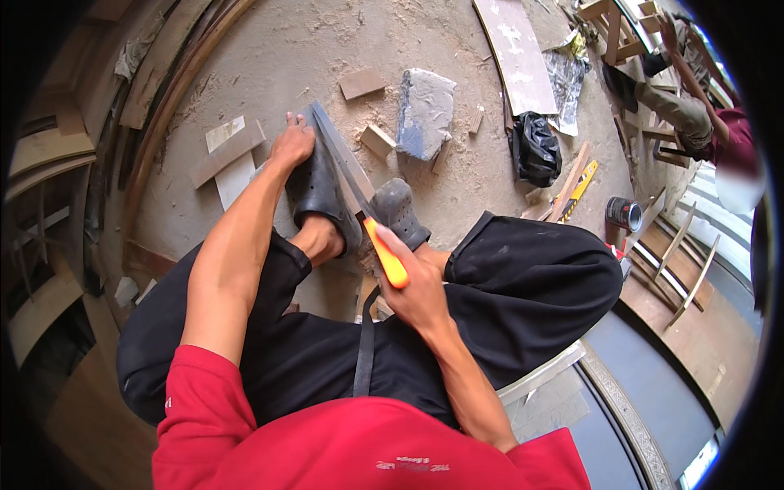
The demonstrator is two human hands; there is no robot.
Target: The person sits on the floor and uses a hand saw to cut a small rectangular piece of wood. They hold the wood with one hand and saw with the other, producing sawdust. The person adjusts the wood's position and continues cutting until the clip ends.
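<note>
My right hand (pixel 418 286) is wrapped round the orange and yellow handle (pixel 387 255) of a long, narrow steel file (pixel 343 157), which points away from me. Beneath and beside its blade lies a thin wooden strip (pixel 357 181), set between my two dark clogs. The left clog (pixel 314 192) is at the strip's left; the right clog (pixel 395 206) presses near its close end. Beside the file's far tip, at the left clog's toe, is my left hand (pixel 292 145) with its fingers bent. What those fingers grip is hidden.
Wood offcuts (pixel 362 83) and a grey stone block (pixel 425 114) lie ahead among shavings. At left are crossed boards (pixel 227 155) and stacked timber. To the right are a black bag (pixel 535 149), a yellow handsaw (pixel 581 189), a can (pixel 624 214) and another person (pixel 694 114).
</note>
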